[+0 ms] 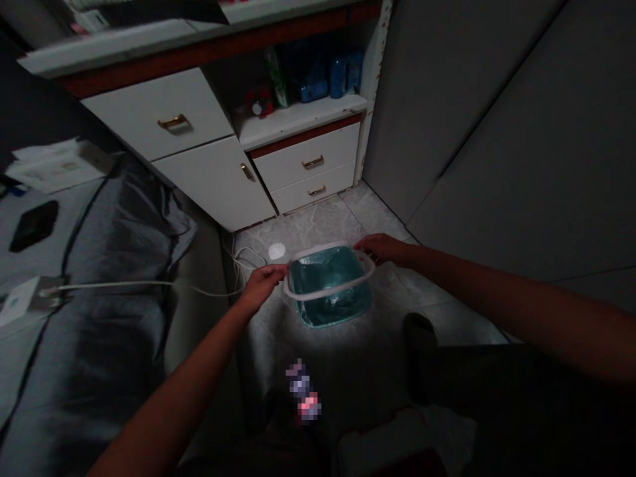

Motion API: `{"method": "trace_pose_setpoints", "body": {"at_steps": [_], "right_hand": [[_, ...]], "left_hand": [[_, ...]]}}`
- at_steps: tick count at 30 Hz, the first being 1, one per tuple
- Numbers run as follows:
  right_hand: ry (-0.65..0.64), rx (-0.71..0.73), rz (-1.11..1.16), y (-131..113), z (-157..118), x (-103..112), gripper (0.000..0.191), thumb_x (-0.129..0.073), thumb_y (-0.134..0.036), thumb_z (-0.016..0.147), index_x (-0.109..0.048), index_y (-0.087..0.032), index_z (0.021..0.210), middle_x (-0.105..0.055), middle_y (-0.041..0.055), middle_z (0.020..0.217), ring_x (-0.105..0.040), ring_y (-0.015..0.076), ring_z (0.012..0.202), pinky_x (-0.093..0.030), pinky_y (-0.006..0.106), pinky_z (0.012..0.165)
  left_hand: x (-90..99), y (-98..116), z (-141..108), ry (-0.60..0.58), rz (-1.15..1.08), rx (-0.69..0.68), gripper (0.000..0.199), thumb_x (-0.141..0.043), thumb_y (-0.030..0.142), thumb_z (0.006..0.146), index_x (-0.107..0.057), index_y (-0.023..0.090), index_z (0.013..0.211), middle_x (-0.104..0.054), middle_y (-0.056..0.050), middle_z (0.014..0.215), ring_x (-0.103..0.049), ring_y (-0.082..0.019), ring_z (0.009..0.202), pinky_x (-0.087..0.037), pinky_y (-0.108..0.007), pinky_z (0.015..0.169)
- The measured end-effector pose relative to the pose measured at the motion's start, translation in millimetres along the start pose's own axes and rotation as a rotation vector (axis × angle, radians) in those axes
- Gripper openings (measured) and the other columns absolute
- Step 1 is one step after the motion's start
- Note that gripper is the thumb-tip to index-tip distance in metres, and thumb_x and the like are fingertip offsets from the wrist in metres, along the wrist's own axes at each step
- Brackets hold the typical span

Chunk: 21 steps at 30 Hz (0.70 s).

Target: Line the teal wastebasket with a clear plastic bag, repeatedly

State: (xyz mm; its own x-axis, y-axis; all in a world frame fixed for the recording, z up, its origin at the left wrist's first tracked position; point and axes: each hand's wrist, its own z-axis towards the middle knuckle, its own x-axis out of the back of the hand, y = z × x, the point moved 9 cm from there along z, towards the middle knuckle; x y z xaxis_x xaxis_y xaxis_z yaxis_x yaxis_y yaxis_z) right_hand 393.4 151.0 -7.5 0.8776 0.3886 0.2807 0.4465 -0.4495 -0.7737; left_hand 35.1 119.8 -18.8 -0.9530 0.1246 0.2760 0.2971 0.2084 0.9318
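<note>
Left hand [261, 288]: closed on the white-rimmed teal tub [318, 292] (rim only)
Right hand [385, 250]: closed on its opposite rim, steadying it
Drawers: white drawers [283, 165] beyond tub

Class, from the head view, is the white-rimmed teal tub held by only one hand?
No, the left hand and the right hand both hold the rim of the teal tub, from opposite sides.

We can read no text here. The blue bottles [338, 78] beyond the right grip [385, 248] are too dark to read.
</note>
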Motion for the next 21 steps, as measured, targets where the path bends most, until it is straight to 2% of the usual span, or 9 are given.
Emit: {"method": "trace_pose_setpoints", "body": {"at_steps": [3,5,8,12,14,17,19,21], "right_hand": [[-0.037,-0.006,-0.221,30.2,-10.3,-15.8,0.031,-0.062,-0.028,0.099,-0.075,-0.016,0.126,-0.078,0.0100,0.106,-0.066,0.0131,0.067,-0.050,0.024,0.060],[-0.017,0.066,-0.434,37.1,-12.8,-22.4,0.032,-0.064,-0.027,0.097,-0.076,-0.016,0.126,-0.079,0.0098,0.105,-0.071,0.0163,0.076,-0.053,0.026,0.070],[0.037,0.198,-0.734,31.9,-18.3,-28.9,0.034,-0.065,-0.026,0.096,-0.076,-0.018,0.127,-0.079,0.0089,0.108,-0.073,0.0209,0.096,-0.053,0.028,0.086],[0.109,0.297,-1.039,15.9,-24.9,-41.9,0.031,-0.060,-0.036,0.101,-0.077,-0.023,0.123,-0.075,0.0117,0.119,-0.071,0.0267,0.105,-0.052,0.032,0.084],[0.081,0.406,-1.129,7.8,-20.1,-67.1,0.032,-0.056,-0.038,0.102,-0.077,-0.024,0.122,-0.073,0.0126,0.123,-0.070,0.0284,0.110,-0.052,0.033,0.085],[-0.084,0.511,-1.178,12.8,8.1,-128.8,0.042,-0.063,-0.039,0.099,-0.070,-0.024,0.137,-0.069,0.0141,0.133,-0.068,0.0318,0.119,-0.054,0.036,0.091],[-0.194,0.501,-1.173,24.0,38.8,-173.2,0.062,-0.075,-0.045,0.090,-0.065,-0.021,0.146,-0.067,0.0168,0.138,-0.068,0.0339,0.118,-0.056,0.038,0.091],[-0.265,0.469,-1.119,33.9,71.3,-211.5,0.069,-0.084,-0.046,0.082,-0.068,-0.016,0.141,-0.072,0.0171,0.130,-0.070,0.0328,0.110,-0.058,0.037,0.088]], "left_hand": [[-19.1,-14.7,-25.5,-0.092,0.241,-0.120,0.062,-0.080,0.062,0.077,-0.081,0.017,0.120,-0.079,-0.012,0.108,-0.071,-0.025,0.093,-0.058,-0.040,0.087],[-26.9,-21.2,-38.0,-0.125,0.422,-0.221,0.064,-0.079,0.057,0.080,-0.076,0.019,0.131,-0.076,-0.011,0.113,-0.070,-0.024,0.092,-0.058,-0.042,0.091],[-28.5,-25.6,-47.6,-0.129,0.578,-0.328,0.066,-0.077,0.054,0.086,-0.070,0.020,0.141,-0.068,-0.012,0.118,-0.068,-0.026,0.101,-0.056,-0.045,0.099],[-22.7,-32.3,-47.1,-0.138,0.604,-0.302,0.075,-0.076,0.057,0.088,-0.060,0.023,0.153,-0.061,-0.010,0.118,-0.066,-0.026,0.106,-0.057,-0.043,0.096],[-22.3,-36.3,-46.1,-0.165,0.584,-0.268,0.078,-0.076,0.058,0.088,-0.055,0.026,0.156,-0.060,-0.009,0.116,-0.066,-0.023,0.097,-0.058,-0.041,0.091],[-22.6,-42.0,-45.5,-0.195,0.553,-0.207,0.079,-0.075,0.061,0.089,-0.052,0.029,0.158,-0.060,-0.006,0.115,-0.063,-0.018,0.083,-0.057,-0.038,0.084],[-22.9,-43.4,-45.9,-0.206,0.525,-0.174,0.079,-0.074,0.061,0.090,-0.051,0.029,0.158,-0.060,-0.006,0.114,-0.060,-0.017,0.079,-0.056,-0.036,0.081],[-23.5,-42.5,-46.9,-0.213,0.498,-0.153,0.078,-0.075,0.059,0.090,-0.051,0.029,0.158,-0.061,-0.006,0.113,-0.059,-0.016,0.078,-0.056,-0.036,0.080]]}}
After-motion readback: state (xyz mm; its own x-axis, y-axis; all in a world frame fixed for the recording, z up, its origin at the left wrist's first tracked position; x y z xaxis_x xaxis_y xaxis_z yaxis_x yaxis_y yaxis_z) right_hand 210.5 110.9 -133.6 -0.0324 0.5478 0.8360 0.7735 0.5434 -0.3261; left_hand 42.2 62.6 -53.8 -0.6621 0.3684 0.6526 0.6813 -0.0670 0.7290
